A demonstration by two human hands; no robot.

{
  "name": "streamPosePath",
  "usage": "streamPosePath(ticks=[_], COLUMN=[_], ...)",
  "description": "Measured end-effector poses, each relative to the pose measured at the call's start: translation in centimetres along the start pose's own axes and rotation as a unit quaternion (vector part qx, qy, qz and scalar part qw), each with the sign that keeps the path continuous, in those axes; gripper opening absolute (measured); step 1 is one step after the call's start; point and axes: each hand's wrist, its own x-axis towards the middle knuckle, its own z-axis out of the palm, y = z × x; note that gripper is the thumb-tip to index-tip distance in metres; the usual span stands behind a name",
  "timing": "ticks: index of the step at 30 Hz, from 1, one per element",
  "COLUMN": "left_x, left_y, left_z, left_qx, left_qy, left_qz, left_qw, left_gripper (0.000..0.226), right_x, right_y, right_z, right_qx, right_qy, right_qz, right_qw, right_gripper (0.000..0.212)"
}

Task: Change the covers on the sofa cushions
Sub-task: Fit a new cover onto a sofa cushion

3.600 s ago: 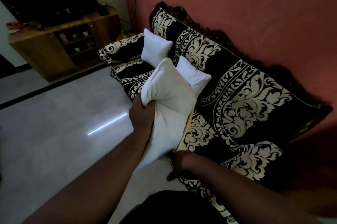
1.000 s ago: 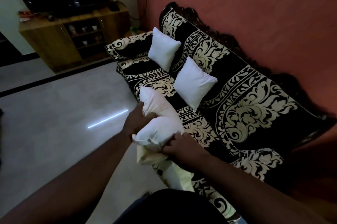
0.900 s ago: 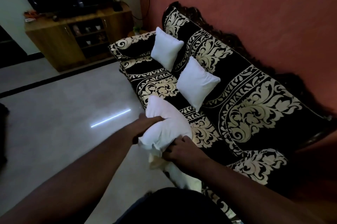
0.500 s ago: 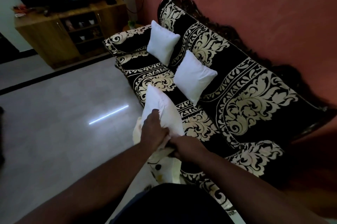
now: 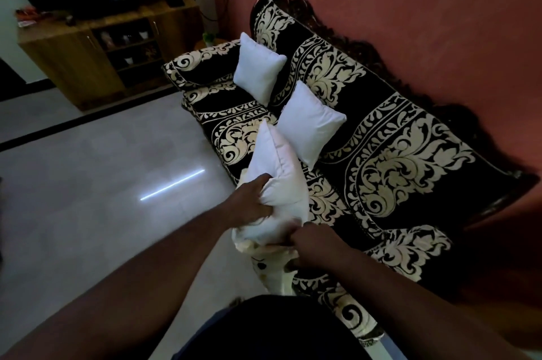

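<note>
A bare white cushion (image 5: 277, 172) stands on edge in front of the sofa seat, its lower end inside a cream cover (image 5: 275, 268) that hangs below it. My left hand (image 5: 252, 202) grips the cushion's left side, fingers sunk into the filling. My right hand (image 5: 311, 245) holds the cover's rim at the cushion's lower right. Two more bare white cushions lean on the sofa back, one at the far end (image 5: 258, 68) and one nearer (image 5: 309, 122).
The sofa (image 5: 396, 160) has a black and cream floral throw and stands against a reddish wall. A wooden TV cabinet (image 5: 88, 57) with a dark screen stands at the far left. Pale tiled floor (image 5: 88, 183) lies to the left.
The cushion has turned from squashed and tilted to upright on its edge. My left hand shifted to its side, and my right hand moved down to the cover's rim.
</note>
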Motion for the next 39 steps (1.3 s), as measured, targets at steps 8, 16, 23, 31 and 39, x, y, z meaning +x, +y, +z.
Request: streamPosePath(ticks=[8, 16, 23, 31, 39], left_x=[0.7, 0.0, -0.7, 0.1, -0.6], left_y=[-0.5, 0.5, -1.8, -3.1, -3.3], left_z=[-4.1, -1.6, 4.5, 1.4, -1.7], left_qx=[-0.025, -0.056, 0.334, 0.357, 0.062], left_qy=[-0.065, -0.038, 0.094, 0.058, -0.058], left_qz=[0.028, -0.146, -0.027, 0.182, 0.146], left_qw=[0.997, 0.987, 0.937, 0.914, 0.986], left_gripper=[0.076, 0.125, 0.072, 0.058, 0.046], right_x=[1.1, 2.4, 1.2, 0.5, 0.7], right_y=[4.8, -0.2, -0.3, 1.2, 6.5], right_z=[1.9, 1.3, -0.4, -0.2, 4.7], right_qx=[-0.055, -0.112, 0.067, 0.077, -0.022], right_qy=[-0.012, 0.213, 0.138, 0.024, -0.111], right_qz=[0.030, -0.140, -0.027, 0.023, 0.049], right_qw=[0.998, 0.960, 0.988, 0.996, 0.992], right_gripper=[0.060, 0.024, 0.028, 0.043, 0.070])
